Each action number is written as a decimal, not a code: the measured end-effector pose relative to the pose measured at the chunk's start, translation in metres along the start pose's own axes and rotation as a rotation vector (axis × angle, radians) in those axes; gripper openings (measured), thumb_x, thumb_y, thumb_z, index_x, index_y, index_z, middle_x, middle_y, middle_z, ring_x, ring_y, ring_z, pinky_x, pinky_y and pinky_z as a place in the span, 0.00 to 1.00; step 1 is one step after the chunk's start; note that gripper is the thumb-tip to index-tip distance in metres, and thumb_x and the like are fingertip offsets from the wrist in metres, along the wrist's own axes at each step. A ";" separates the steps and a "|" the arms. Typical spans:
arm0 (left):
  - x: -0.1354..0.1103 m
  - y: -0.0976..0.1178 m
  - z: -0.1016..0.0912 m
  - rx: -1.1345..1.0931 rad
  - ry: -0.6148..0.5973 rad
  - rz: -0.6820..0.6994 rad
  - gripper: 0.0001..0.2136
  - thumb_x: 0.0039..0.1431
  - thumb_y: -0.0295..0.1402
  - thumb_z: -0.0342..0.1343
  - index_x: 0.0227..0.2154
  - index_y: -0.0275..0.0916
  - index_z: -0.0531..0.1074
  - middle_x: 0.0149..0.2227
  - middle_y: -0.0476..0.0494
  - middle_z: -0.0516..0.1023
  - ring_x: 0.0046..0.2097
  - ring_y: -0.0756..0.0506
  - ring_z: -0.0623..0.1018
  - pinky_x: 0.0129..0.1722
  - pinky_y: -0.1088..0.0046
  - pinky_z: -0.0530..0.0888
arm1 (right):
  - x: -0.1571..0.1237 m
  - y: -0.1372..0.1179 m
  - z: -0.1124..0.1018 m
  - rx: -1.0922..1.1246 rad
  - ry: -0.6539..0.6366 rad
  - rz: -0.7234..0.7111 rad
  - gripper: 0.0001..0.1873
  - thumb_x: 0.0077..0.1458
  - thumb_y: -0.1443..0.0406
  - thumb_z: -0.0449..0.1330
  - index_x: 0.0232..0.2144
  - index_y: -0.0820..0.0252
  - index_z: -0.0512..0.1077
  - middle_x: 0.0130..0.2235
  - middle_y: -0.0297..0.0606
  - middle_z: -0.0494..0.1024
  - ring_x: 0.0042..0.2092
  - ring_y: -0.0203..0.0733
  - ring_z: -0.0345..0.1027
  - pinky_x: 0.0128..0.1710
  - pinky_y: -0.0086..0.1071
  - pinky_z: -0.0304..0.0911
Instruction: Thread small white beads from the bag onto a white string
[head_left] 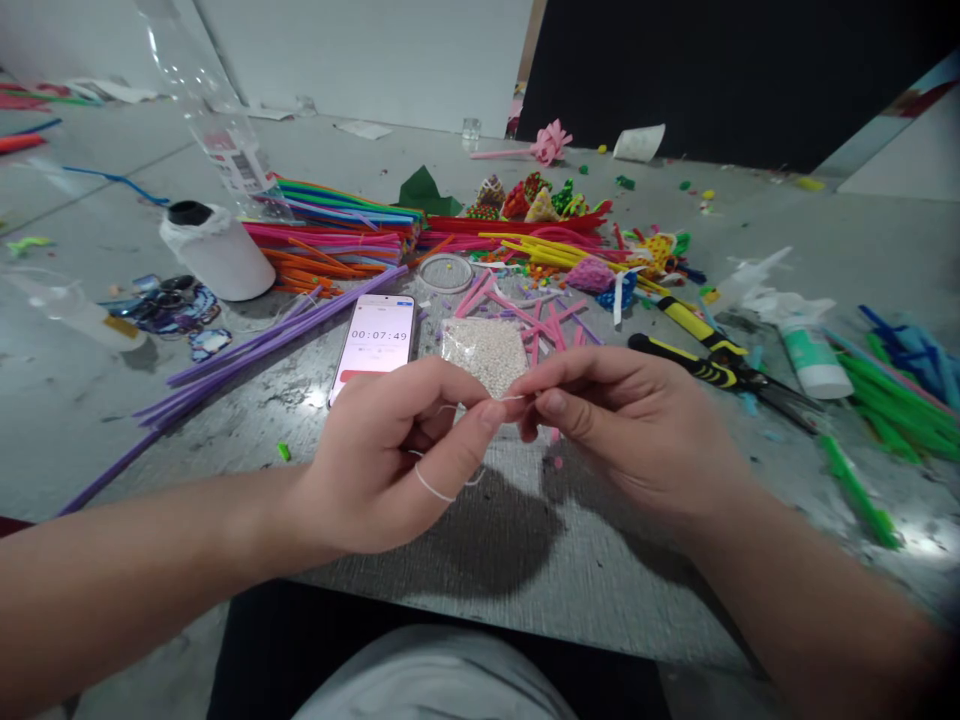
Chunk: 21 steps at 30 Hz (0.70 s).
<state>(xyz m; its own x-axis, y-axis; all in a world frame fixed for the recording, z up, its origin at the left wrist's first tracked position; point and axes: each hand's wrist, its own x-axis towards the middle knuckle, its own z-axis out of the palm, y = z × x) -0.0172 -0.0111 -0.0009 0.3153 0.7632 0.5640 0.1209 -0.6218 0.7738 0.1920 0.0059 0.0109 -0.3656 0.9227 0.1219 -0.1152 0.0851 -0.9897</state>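
Note:
My left hand (pixel 409 440) pinches a thin white string (pixel 435 482) between thumb and forefinger, and a loop of it runs across the thumb. Close by on the right, my right hand (pixel 626 420) is closed in a pinch, its fingertips at the string's short end between the two hands. Whether a small bead sits in those fingertips I cannot make out. Just beyond the hands lies a clear bag of small whitish beads (pixel 491 350), partly covered by my fingers. Pink pipe cleaner pieces (pixel 551 325) are strewn behind and beside the bag.
A phone (pixel 375 340) showing a timer lies left of the bag, beside long purple pipe cleaners (pixel 277 345). A white bottle (pixel 217 250) and a clear plastic bottle (pixel 217 120) stand at the left. Pliers (pixel 724 370) and a white-green bottle (pixel 814 350) are at the right.

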 end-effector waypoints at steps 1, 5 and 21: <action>0.000 0.000 0.000 0.013 -0.004 0.006 0.03 0.65 0.22 0.58 0.34 0.33 0.72 0.19 0.60 0.58 0.18 0.59 0.57 0.15 0.82 0.52 | 0.000 0.000 0.001 0.012 -0.002 0.001 0.03 0.60 0.68 0.69 0.36 0.54 0.83 0.34 0.30 0.86 0.34 0.29 0.79 0.34 0.21 0.73; 0.002 0.002 -0.001 0.055 -0.011 0.007 0.03 0.65 0.23 0.58 0.34 0.31 0.73 0.18 0.60 0.59 0.18 0.59 0.58 0.16 0.81 0.53 | -0.001 0.000 0.002 0.027 -0.009 0.011 0.04 0.61 0.69 0.69 0.36 0.54 0.84 0.33 0.30 0.86 0.34 0.29 0.79 0.35 0.21 0.74; 0.003 0.003 -0.002 0.147 -0.035 0.010 0.04 0.66 0.25 0.58 0.33 0.33 0.73 0.16 0.59 0.58 0.18 0.58 0.57 0.16 0.79 0.53 | -0.002 0.003 0.004 0.088 0.018 0.071 0.03 0.59 0.66 0.70 0.37 0.51 0.84 0.33 0.30 0.85 0.34 0.33 0.80 0.36 0.27 0.77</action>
<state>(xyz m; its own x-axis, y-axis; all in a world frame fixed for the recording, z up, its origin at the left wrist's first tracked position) -0.0174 -0.0105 0.0039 0.3497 0.7516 0.5592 0.2534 -0.6506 0.7159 0.1891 0.0025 0.0075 -0.3592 0.9320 0.0493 -0.1706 -0.0137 -0.9852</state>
